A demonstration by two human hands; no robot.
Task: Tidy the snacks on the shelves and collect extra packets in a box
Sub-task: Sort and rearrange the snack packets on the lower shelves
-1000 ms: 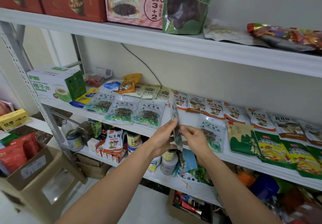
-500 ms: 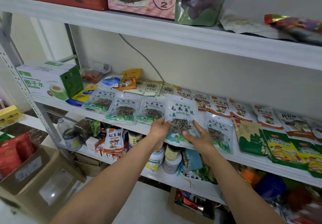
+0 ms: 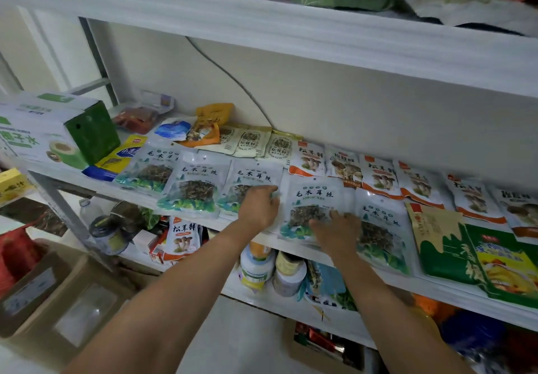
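Observation:
A clear-and-green packet of dried fungus strips (image 3: 313, 199) lies flat on the middle shelf (image 3: 436, 287), in a front row with several packets of the same kind. My left hand (image 3: 259, 207) touches its left edge with fingers stretched. My right hand (image 3: 336, 226) lies flat on its lower right part, pressing it down. Behind that row sit orange-and-white mushroom packets (image 3: 378, 175).
A green-and-white drink carton (image 3: 55, 132) stands at the shelf's left end. Green and yellow packets (image 3: 477, 254) lie at the right. Open cardboard boxes (image 3: 72, 301) stand on the floor at the lower left. Jars and packets crowd the shelf below (image 3: 273, 271).
The fungus packet, held on edge in both hands a second ago, has been turned face up and laid flat in the row. Both hands now rest on it instead of gripping it.

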